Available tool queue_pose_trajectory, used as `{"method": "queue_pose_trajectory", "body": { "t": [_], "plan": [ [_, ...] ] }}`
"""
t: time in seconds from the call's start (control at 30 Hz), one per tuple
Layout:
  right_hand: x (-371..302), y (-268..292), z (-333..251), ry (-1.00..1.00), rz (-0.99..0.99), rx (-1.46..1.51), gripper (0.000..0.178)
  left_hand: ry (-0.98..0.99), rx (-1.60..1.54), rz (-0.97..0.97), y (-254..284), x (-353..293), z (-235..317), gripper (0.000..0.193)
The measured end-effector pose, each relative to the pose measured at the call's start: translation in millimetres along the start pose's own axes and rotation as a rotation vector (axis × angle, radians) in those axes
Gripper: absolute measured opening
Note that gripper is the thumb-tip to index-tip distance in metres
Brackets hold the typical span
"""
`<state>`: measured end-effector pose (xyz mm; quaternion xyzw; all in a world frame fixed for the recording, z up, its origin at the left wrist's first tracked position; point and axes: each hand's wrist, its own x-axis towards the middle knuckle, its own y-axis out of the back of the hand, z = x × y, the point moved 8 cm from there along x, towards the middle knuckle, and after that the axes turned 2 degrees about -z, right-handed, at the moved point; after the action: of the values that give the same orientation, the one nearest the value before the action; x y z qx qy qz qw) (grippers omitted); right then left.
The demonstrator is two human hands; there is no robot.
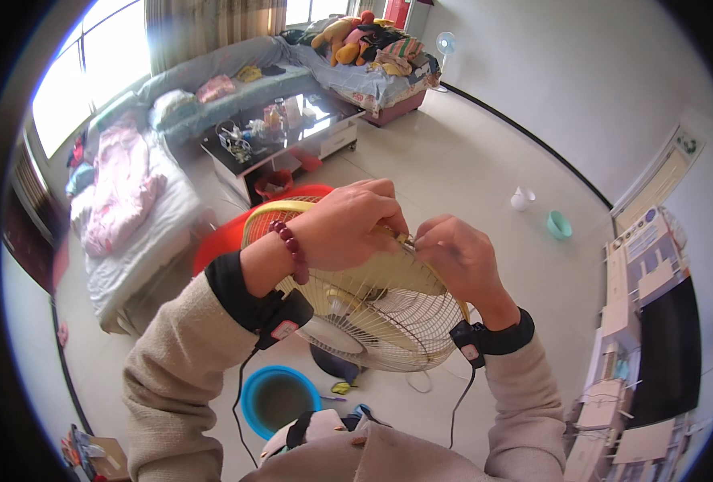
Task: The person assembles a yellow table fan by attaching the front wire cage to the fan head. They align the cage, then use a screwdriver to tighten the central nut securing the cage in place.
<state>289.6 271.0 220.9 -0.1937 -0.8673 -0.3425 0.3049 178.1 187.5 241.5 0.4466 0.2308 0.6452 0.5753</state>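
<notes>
Before me stands an electric fan with a pale yellow wire guard (pixel 421 333), its blades partly visible through the wires. My left hand (pixel 348 223), a dark red bead bracelet (pixel 290 251) at its wrist, has its fingers closed on the top of the guard's rim. Just to the right, my right hand (pixel 459 255) pinches the same rim. Between the fingertips a small metal clip (pixel 405 239) shows on the rim. The fingers hide part of it, so I cannot tell whether it is fastened.
A large red basin (pixel 221 243) sits behind the fan. At my feet is a blue basin (pixel 249 402) holding murky water. Farther off are a low black-topped table (pixel 324 119), sofas, a white bucket (pixel 523 198) and a green basin (pixel 558 226). Cabinets line the right side.
</notes>
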Motion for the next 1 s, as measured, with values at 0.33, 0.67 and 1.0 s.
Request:
{"method": "queue_pose_trajectory", "body": {
  "t": [0.33, 0.67, 1.0],
  "plan": [
    [-4, 10, 4, 0.051, 0.013, 0.032, 0.013, 0.083, 0.019, -0.070, -5, 12, 3, 0.022],
    [4, 7, 26, -0.157, -0.021, 0.240, 0.015, 0.001, 0.006, 0.016, -4, 14, 4, 0.025],
    [19, 20, 41, -0.314, -0.014, 0.141, 0.043, 0.034, 0.044, 0.072, -4, 20, 6, 0.036]
  ]
}}
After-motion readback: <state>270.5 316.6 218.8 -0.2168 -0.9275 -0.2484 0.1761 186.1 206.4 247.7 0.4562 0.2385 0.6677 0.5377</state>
